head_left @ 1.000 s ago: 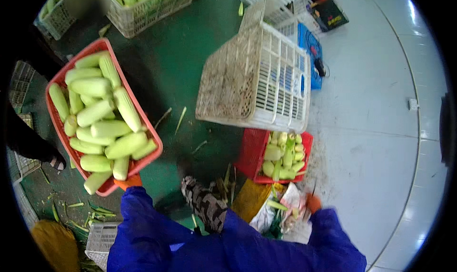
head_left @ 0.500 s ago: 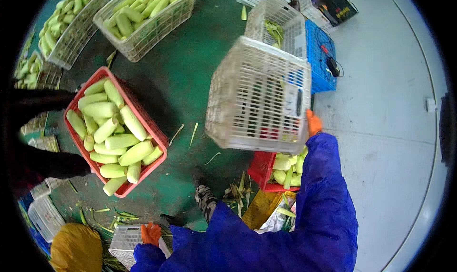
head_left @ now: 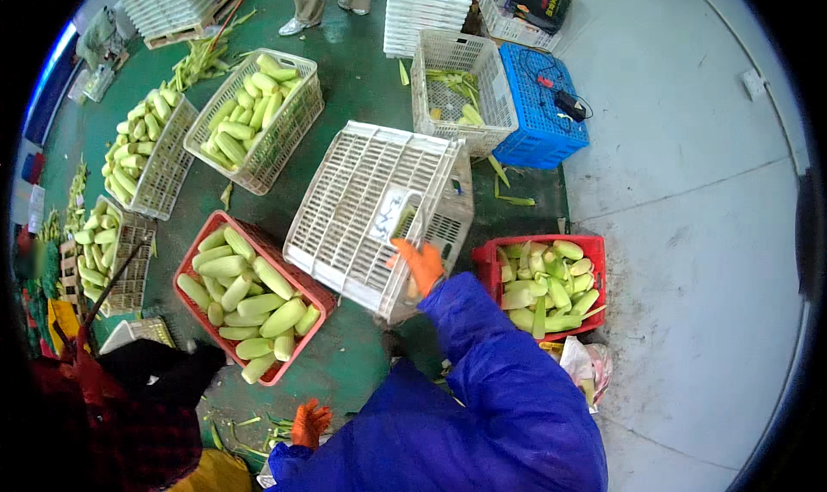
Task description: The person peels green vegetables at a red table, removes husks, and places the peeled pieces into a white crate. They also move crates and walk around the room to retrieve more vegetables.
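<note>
My right hand (head_left: 419,266), in an orange glove, grips a white slatted plastic crate (head_left: 345,208) at the hand opening in its wall. The crate is tilted and held over the floor between two red baskets. My left hand (head_left: 311,423), also orange-gloved, is low beside my body with its fingers apart and nothing in them. The red basket (head_left: 326,307) to the left holds pale green oblong vegetables, which look like corn in the husk. Another red basket (head_left: 600,272) to the right is filled with similar ones, some with loose leaves.
Filled crates (head_left: 185,169) stand at the left. Beyond my crate, a whitish crate (head_left: 422,96) holds husk scraps beside an upturned blue crate (head_left: 551,143) with a cable. A co-worker's checked sleeve (head_left: 159,432) is at lower left. A pale wall (head_left: 672,190) bounds the right.
My right hand has swung the white crate left and turned it. My left hand has come away from the light crate it was touching. The view has shifted, showing a standing person's legs.
</note>
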Tool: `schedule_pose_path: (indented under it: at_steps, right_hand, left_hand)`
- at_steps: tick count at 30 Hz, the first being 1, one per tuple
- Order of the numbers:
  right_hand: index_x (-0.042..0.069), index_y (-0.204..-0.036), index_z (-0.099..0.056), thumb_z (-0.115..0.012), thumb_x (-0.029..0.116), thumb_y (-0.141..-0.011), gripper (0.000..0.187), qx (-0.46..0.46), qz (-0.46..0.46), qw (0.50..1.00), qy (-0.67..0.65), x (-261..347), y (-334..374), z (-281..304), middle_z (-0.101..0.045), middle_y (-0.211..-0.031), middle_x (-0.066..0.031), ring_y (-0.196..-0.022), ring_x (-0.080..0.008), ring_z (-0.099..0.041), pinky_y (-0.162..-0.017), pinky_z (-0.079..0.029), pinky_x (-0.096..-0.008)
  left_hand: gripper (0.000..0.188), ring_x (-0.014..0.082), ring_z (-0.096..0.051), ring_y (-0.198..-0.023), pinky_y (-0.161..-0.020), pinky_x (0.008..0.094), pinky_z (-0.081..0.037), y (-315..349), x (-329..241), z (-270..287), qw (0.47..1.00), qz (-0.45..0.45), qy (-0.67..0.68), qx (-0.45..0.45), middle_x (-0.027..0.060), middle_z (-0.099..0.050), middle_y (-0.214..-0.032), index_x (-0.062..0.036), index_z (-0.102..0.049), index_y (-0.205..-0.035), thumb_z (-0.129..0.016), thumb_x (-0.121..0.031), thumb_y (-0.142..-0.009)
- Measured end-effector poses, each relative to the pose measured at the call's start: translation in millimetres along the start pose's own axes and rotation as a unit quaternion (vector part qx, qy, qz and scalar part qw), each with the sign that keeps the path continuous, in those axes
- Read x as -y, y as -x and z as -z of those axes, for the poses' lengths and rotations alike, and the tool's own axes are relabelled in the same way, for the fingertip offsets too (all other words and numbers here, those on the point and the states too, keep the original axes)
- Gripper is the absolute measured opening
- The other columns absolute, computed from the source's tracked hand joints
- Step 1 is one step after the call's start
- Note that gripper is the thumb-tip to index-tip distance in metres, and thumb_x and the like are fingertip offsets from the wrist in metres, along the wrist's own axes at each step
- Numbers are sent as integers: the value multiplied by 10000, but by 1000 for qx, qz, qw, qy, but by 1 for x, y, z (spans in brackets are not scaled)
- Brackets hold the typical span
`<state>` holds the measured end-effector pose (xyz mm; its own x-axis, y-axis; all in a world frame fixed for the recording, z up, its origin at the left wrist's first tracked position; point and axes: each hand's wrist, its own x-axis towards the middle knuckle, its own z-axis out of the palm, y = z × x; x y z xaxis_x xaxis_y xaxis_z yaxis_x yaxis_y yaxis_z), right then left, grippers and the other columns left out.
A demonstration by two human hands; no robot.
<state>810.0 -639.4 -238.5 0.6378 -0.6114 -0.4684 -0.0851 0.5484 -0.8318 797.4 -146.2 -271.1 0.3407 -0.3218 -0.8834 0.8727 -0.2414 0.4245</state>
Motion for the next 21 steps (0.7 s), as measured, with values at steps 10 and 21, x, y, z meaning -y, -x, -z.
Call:
schedule_pose_path:
  at_steps: [10,21]
  right_hand:
    - [3,-965,-627,-648,250,-817,288,-26,27,999,-8,-39,7,16,-627,-779,-97,-657,-206,-629,-623,-541,-343]
    - [-33,-870,-650,-696,199,-703,290,5,77,996,-34,120,84,9,-647,-822,-145,-683,-249,-656,-620,-557,-358]
  left_hand:
    - [716,334,-553,-1045,-902,469,-457,40,86,105,996,-18,77,-33,208,-568,-1133,-69,-426,-1313,-523,-611,-855]
    - [635,325,-602,-938,-824,450,-492,35,114,72,993,-29,105,-45,222,-606,-1073,-35,-456,-1284,-521,-522,-881]
